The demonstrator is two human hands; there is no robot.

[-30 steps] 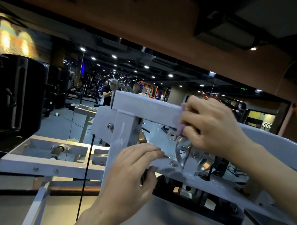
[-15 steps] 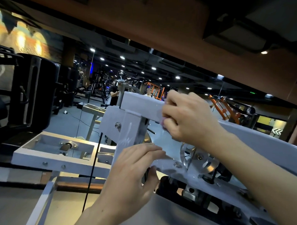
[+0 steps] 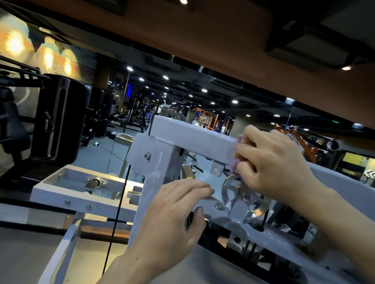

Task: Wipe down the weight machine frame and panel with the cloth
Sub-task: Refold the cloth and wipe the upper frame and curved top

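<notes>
I am holding the cloth [image 3: 235, 165] bunched in my right hand [image 3: 273, 165], fingers curled around it and pressing it against the near face of the white horizontal beam [image 3: 193, 140] of the machine frame. Only a pink edge of the cloth is showing past my fingers, so how much fabric is actually contacting the paint is probably little; I cannot confirm it.

My left hand [image 3: 170, 218] is bracing on the flat plate [image 3: 207, 204] below the beam, fingers straight and pressed together on top, thumb tucked under the edge.

Hazards from this position:

- The spoked pulley wheel [image 3: 240, 195] is sitting just below my right hand. A loose cloth tail could be catching in its spokes or on the black cable [image 3: 116, 214] if the wheel turns.
- My left thumb is lying under the plate edge, near the bolt [image 3: 218, 206]; a slip could be pinching or scraping it.
- Wiping with a wadded cloth is risking missed strips along the beam's underside and around the hanging tab [image 3: 216, 167].
</notes>
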